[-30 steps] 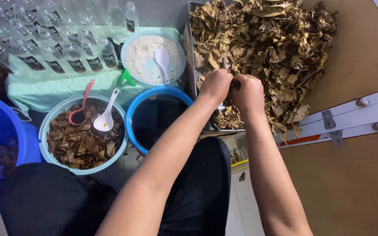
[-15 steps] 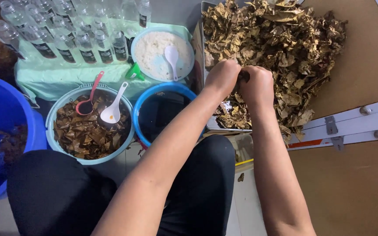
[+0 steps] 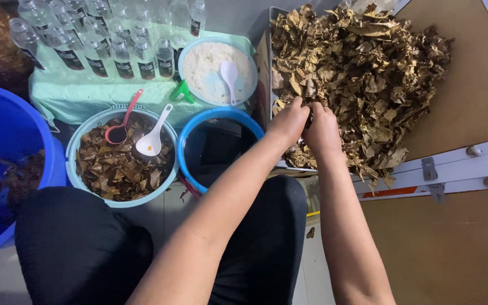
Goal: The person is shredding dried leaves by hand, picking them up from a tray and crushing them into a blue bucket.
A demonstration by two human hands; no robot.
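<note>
A big heap of dry brown leaves fills a metal tray at the upper right. My left hand and my right hand are side by side at the near edge of the heap, fingers curled down into the leaves. Both pinch something small and dark between them; the fingertips are hidden among the leaves. My forearms reach up from the bottom of the view over my black-clad lap.
A blue bowl holding a dark container sits left of my hands. A pale blue basket holds soaked leaves, a white spoon and a red scoop. Behind stand a rice bowl, several clear bottles and a blue tub.
My hands stay together at the edge of the leaf heap. The view has shifted slightly, so the whole scene sits a bit to the right and lower.
</note>
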